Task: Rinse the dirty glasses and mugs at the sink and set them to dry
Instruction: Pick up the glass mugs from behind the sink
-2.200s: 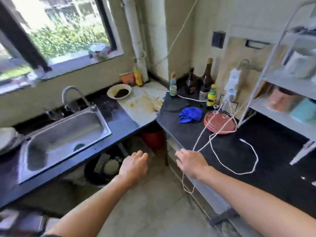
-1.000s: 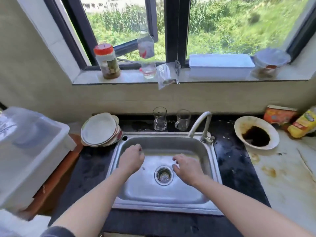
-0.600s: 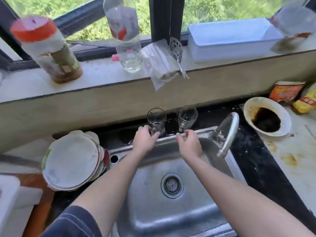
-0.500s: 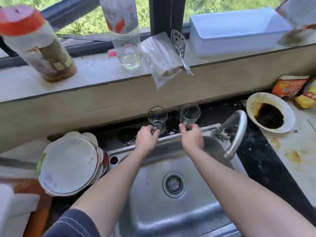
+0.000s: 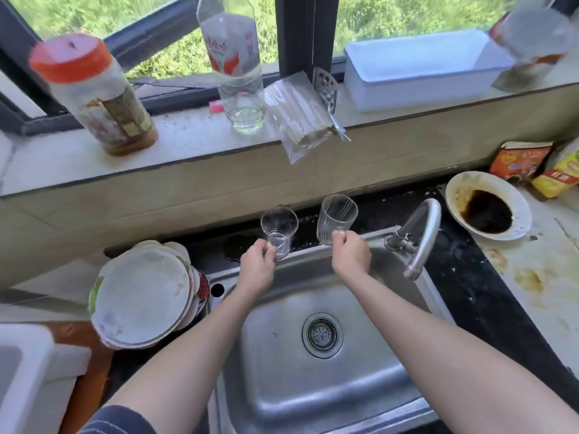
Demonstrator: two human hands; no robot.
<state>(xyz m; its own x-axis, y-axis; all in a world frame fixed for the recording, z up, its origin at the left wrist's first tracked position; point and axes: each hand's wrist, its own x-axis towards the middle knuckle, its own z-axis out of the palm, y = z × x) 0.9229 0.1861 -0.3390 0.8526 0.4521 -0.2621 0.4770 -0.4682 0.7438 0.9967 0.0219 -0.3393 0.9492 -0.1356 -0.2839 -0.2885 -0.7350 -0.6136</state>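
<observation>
As the left hand (image 5: pixel 257 267) grips the left glass (image 5: pixel 279 228) at the sink's back rim (image 5: pixel 308 252), the right hand (image 5: pixel 351 255) pinches the right glass (image 5: pixel 336 217) by its base.

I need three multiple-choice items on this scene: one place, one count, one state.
1. Where is the stack of plates? A. left of the sink B. in the sink C. on the windowsill
2. How many glasses are held? A. one B. two C. three
3. The grip of the right hand is: A. open B. round the faucet C. round the right glass
Key: 1 A, it sits by the sink's left rim; 2 B, the left hand holds the left glass too; 3 C, it pinches that glass's base.
</observation>
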